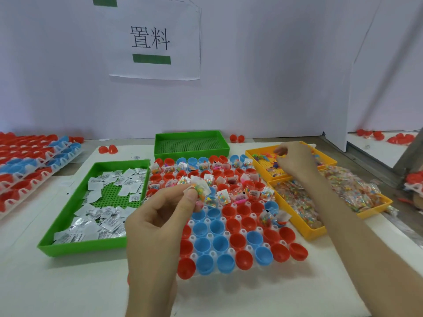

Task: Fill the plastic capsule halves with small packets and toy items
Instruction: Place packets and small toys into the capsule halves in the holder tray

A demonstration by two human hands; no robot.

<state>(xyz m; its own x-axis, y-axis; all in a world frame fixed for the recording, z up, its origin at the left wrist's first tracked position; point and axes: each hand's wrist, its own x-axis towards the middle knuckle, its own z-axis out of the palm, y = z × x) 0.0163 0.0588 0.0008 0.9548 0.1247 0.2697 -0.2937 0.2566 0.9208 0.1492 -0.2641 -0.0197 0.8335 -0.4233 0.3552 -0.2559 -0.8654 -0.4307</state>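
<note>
Left hand (158, 216): is pinching a small clear plastic packet of coloured beads (198, 191) between thumb and fingertips, above the rack.
Packet: is likely handling light, soft and slippery; gripping a sealed edge seems safest (squeezing its belly could burst it).
Right hand (293, 163): is reaching over the far yellow plastic tray of toy items (270, 171), fingers bunched; I cannot tell whether it holds anything.
Red and blue plastic capsule halves (238, 242): are sitting open side up, far rows filled, near rows empty.
White surface (68, 282): is carrying a green plastic tray of white sachets (84, 248).
Room: a pale partition is closing off the back.
</note>
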